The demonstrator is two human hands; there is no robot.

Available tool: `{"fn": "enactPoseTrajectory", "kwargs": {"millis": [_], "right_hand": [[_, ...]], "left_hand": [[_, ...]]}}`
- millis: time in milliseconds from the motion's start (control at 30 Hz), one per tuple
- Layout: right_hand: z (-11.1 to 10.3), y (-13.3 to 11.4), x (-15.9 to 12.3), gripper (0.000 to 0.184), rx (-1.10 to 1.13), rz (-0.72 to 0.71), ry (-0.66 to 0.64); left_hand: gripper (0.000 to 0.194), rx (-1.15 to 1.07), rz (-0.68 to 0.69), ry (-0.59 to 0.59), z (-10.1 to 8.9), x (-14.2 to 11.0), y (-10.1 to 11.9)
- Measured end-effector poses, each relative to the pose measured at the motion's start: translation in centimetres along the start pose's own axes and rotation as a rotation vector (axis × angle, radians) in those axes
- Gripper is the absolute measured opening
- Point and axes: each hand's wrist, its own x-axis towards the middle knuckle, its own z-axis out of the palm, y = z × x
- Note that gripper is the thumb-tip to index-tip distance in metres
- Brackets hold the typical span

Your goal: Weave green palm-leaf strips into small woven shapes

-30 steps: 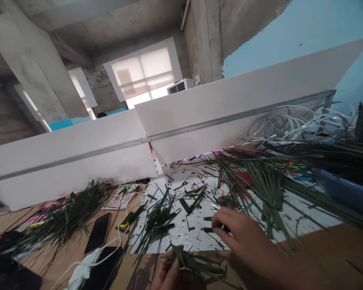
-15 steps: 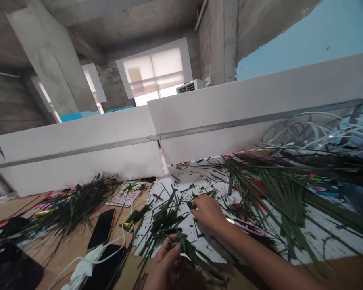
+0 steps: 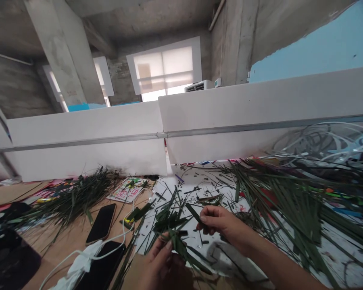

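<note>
Well, left hand (image 3: 159, 255) pinches one leaf bundle (image 3: 179, 246); right hand (image 3: 220, 220), one strip (image 3: 192, 212) (dark green).

Folded green leaf bundle (image 3: 178, 245) near a short, flat, tilted leaf strip (image 3: 193, 212)

two bare hands and a slim bare forearm
the right hand (image 3: 216, 219) runs through a narrow wrist into a smooth forearm (image 3: 268, 253), uncovered as far as the lower edge of view; the left hand (image 3: 160, 253) is ungloved too, its thumbnail small, its lower part cut off by the edge.
</note>
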Motion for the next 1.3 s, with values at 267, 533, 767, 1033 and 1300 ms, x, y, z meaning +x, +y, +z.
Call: {"fn": "enactPoseTrajectory", "kwargs": {"millis": [267,533,767,1033,1300], "right_hand": [[2.0,-2.7,-2.2,0.024,-0.175,-0.170,0.013],[3.6,-3.5,-4.2,0.013,-0.705,-0.395,0.047],[4.2,-2.7,-4.3,0.024,-0.871,-0.537,0.082],[4.8,-2.7,-4.4,0.034,-1.042,-0.570,0.052],[5.2,-2.6,-4.4,0.029,-0.923,-0.404,0.012]], "left_hand": [[0.049,0.027,-0.004,-0.031,1.1,-1.1,1.5],[0.047,0.190,0.080,-0.084,0.1,-1.1,1.9],[0.048,0.158,0.126,-0.028,1.3,-1.9,1.8],[0.043,0.168,0.138,-0.074,1.0,-1.6,1.7],[0.039,0.156,0.105,-0.118,0.7,-1.7,1.4]]}}
